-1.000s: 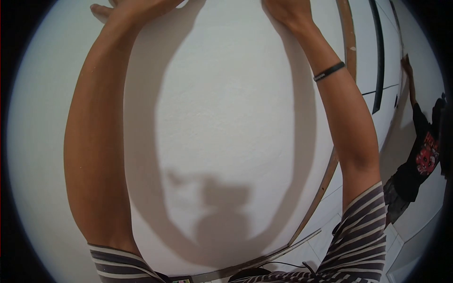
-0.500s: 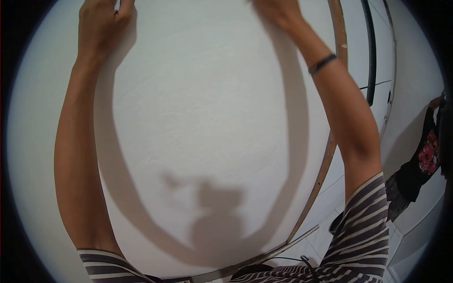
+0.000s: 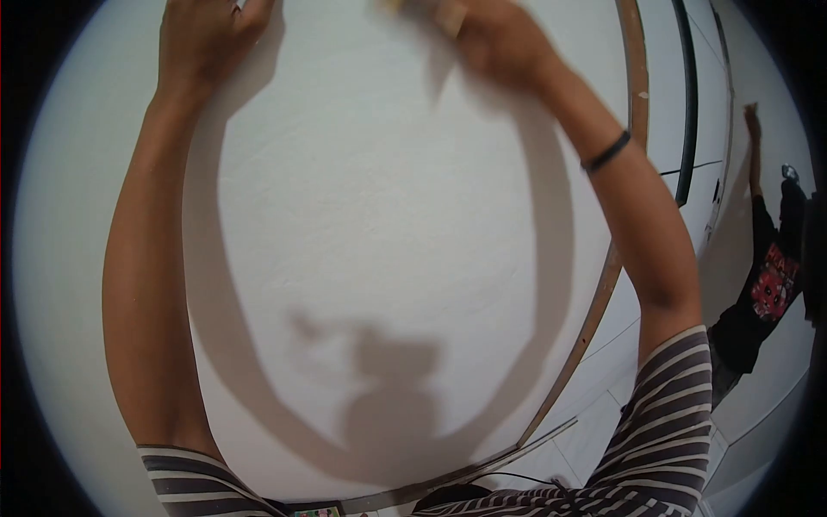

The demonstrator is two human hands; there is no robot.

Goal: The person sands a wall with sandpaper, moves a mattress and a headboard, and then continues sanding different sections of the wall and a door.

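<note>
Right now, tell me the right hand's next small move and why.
Probably a short stroke of the tan block across the white wall: the right hand holds it there, while the left hand rests on the wall as a brace.

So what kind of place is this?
Probably a room indoors that is being worked on. The left hand and right hand reach up a plain white wall, a wooden strip runs along its edge, pale floor tiles lie below, and another person reaches up a wall farther along.

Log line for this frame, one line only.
left hand: flat on wall | right hand: grips blurred tan block at wall | other person: far right, arm raised to wall
</note>
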